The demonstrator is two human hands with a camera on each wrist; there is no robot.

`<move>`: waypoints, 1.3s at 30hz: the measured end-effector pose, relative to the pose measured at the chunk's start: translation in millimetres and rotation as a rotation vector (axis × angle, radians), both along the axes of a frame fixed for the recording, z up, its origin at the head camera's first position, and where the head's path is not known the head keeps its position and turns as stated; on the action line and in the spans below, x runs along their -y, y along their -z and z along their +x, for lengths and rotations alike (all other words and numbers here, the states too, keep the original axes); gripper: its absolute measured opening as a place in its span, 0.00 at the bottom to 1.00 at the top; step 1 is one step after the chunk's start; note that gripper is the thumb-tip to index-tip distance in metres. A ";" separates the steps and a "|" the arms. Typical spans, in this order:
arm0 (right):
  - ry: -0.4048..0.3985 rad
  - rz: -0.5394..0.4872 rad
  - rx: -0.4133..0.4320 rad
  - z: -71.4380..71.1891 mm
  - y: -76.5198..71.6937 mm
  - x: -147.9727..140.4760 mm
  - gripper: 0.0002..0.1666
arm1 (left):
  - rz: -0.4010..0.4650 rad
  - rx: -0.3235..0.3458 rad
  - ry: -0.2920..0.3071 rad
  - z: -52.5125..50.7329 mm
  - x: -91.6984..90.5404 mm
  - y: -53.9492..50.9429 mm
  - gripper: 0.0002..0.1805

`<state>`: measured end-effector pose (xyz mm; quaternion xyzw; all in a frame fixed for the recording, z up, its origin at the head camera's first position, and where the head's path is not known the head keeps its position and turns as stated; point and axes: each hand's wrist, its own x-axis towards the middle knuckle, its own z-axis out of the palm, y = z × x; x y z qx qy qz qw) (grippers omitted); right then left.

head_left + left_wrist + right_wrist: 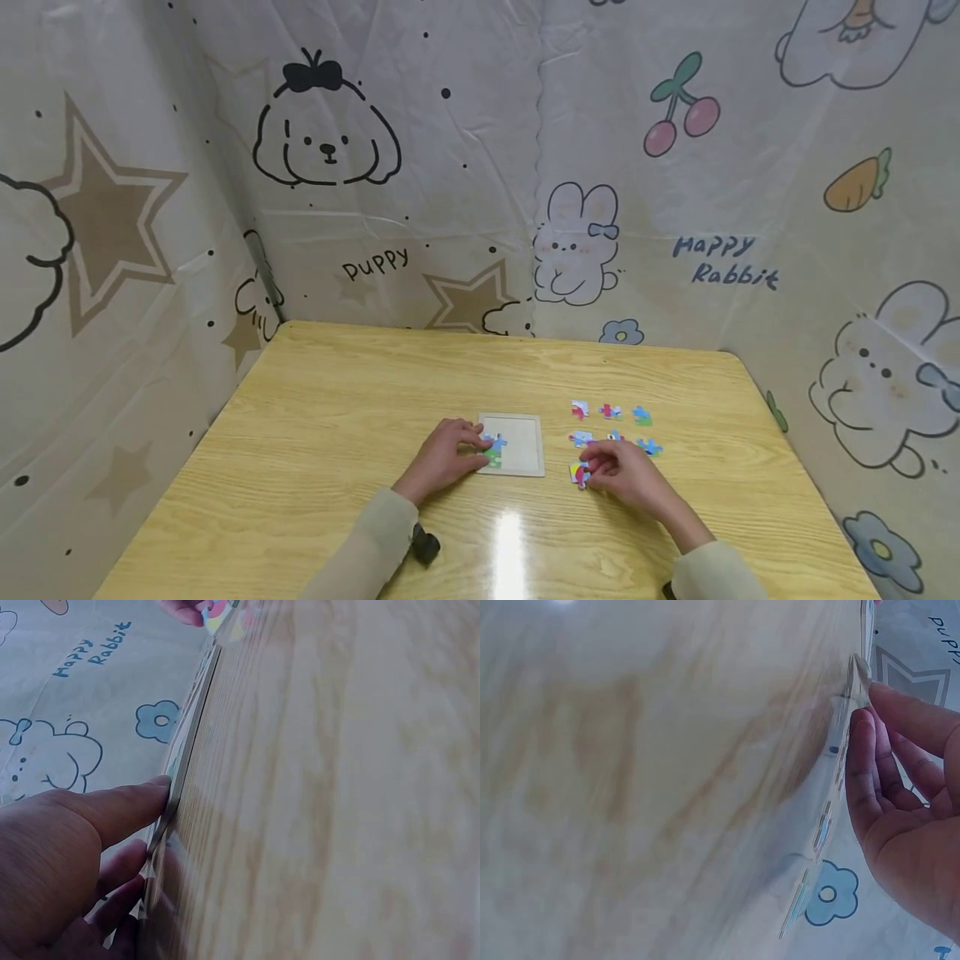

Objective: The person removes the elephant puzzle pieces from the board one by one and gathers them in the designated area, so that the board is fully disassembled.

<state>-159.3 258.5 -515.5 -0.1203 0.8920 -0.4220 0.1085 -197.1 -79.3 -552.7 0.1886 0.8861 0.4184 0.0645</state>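
A square puzzle tray [522,450] with a pale rim lies on the table, its left part filled with joined blue and green pieces [493,451]. My left hand [447,454] holds the tray at its left side, thumb on the rim and fingers bent at the edge [184,761]. To the right of the tray, my right hand [624,473] pinches a yellow, red and blue jigsaw piece [577,474] between thumb and fingertips. The right wrist view shows that piece [860,673] tilted up, its grey back visible; fingers hide part of it.
Loose jigsaw pieces lie in rows right of the tray, among them a red and white one [579,409], a red and blue one [611,412] and a blue-green one [642,415]. Some sit close behind my right hand. A printed curtain [465,192] surrounds the wooden table [360,375].
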 end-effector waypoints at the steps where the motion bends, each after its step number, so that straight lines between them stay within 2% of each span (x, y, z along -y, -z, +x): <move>1: 0.002 0.004 -0.003 0.2 0.5 -0.7 0.17 | 0.001 0.000 0.001 -0.1 0.1 0.2 0.13; 15: -0.025 0.050 -0.032 2.4 3.8 -7.1 0.15 | -0.002 0.001 0.000 0.4 0.1 0.4 0.14; 39: 0.003 0.041 0.015 -0.7 7.6 -7.4 0.15 | 0.012 -0.010 0.002 1.8 1.7 -0.2 0.14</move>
